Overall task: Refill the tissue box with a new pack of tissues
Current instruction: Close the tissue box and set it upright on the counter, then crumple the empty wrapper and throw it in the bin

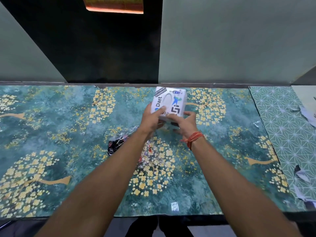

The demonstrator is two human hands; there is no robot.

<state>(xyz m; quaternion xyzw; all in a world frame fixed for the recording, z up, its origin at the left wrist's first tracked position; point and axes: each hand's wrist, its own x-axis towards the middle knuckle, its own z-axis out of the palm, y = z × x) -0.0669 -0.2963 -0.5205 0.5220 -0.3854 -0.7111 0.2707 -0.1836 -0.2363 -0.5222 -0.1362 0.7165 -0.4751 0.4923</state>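
A white tissue box (171, 100) covered with stickers and with an oval slot on top sits tilted near the back of the table, its near end lifted. My left hand (152, 119) grips its near left corner. My right hand (183, 124) holds its near right underside; an orange thread band circles that wrist. Crumpled clear plastic wrapping (150, 156) with red and black print lies on the table under my left forearm. I cannot see whether tissues are inside the box.
A teal floral mat (68, 142) covers the table. A green geometric mat (283, 127) lies at the right with torn paper scraps (306, 110). A wall stands directly behind the table, with a dark panel (102, 48) in it.
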